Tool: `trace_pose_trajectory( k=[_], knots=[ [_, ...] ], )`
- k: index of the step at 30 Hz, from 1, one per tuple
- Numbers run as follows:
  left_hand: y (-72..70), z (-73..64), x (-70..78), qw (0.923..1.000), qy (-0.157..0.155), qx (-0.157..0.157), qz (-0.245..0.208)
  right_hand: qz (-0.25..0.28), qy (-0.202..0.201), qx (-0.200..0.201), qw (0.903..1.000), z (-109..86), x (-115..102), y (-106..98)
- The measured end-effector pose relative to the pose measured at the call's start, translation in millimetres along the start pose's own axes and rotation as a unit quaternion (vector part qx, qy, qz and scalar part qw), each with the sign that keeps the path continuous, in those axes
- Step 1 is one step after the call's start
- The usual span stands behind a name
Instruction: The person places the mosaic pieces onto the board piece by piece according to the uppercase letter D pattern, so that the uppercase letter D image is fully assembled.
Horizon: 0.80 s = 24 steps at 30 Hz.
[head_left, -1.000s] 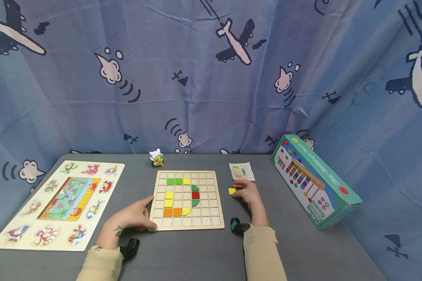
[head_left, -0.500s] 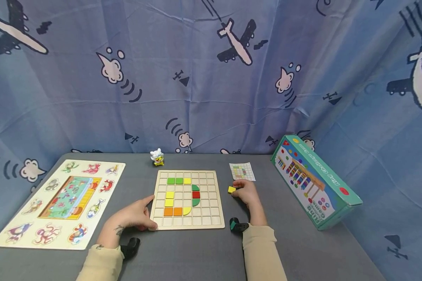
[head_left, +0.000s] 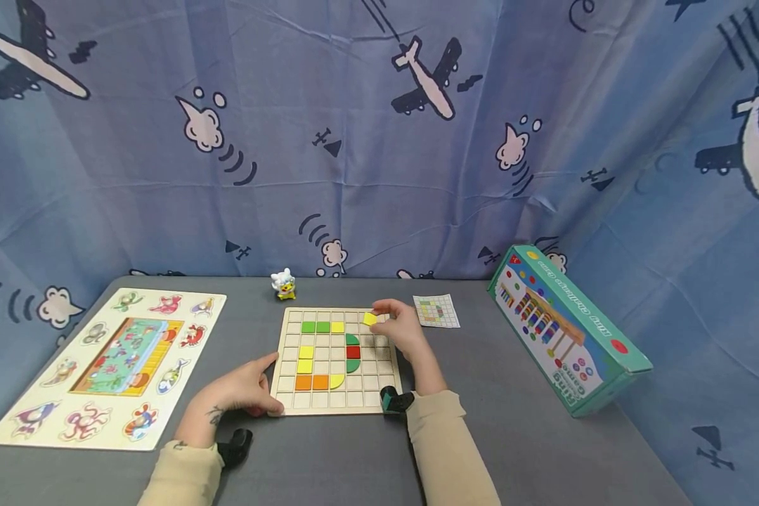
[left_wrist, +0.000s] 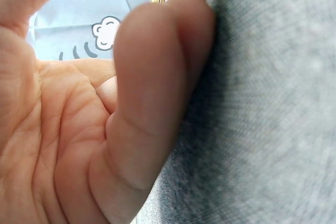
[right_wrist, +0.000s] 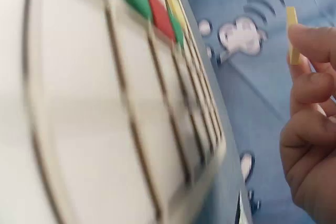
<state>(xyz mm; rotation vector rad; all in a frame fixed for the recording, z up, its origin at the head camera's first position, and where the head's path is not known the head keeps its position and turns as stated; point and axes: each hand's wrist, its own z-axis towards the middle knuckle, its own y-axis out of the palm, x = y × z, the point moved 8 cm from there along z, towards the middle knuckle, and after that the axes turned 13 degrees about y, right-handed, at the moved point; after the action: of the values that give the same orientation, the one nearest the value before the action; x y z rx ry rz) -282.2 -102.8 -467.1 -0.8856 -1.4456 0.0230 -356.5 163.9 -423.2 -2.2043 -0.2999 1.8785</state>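
Note:
My right hand (head_left: pixel 407 333) pinches a yellow square tile (head_left: pixel 370 319) between thumb and fingertips, over the upper right of the wooden grid board (head_left: pixel 370 398). Held edge-on, the tile (right_wrist: pixel 293 35) shows as a thin strip above the board's surface in the right wrist view. Several flat pieces lie in the board's cells: green squares (head_left: pixel 315 327), yellow squares (head_left: pixel 306 359), orange squares (head_left: pixel 311 382), a red square (head_left: pixel 352 351) and rounded green and yellow pieces. At the board's left edge rests my left hand (head_left: pixel 240 388), index finger and thumb spread, thumb at the near corner.
A small pattern card (head_left: pixel 436 310) lies right of the board. A sea-animal puzzle board (head_left: pixel 211 313) occupies the table's left side. Behind the grid board stands a small white-and-yellow figurine (head_left: pixel 283 284). A green toy box (head_left: pixel 569 327) stands at right, before a blue curtain (head_left: pixel 354 140).
My right hand has picked up the yellow tile from beside the pattern card and carried it left over the grid board. The left hand has stayed at the board's edge.

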Motion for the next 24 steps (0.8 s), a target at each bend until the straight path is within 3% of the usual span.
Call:
trace_pose_trajectory(
  k=[5, 11, 17, 24],
  knots=[
    [-0.4, 0.6, -0.3, 1.0, 0.003, 0.0, 0.004, -0.011, -0.014, -0.05, 0.9986, -0.7, -21, 37],
    [-1.3, 1.5, -0.8, 1.0, -0.003, 0.0, 0.002, -0.044, -0.035, -0.091, 0.9943, 2.0, -32, 77],
    [-1.3, 0.4, 0.7, 1.0, -0.004, -0.001, 0.004, -0.131, -0.023, -0.083, 0.9877, 6.2, -28, 103],
    [-1.4, -0.2, 1.4, 1.0, -0.004, -0.001, -0.006, -0.237, -0.007, -0.058, 0.9698, 7.6, -29, 120]
  ],
)
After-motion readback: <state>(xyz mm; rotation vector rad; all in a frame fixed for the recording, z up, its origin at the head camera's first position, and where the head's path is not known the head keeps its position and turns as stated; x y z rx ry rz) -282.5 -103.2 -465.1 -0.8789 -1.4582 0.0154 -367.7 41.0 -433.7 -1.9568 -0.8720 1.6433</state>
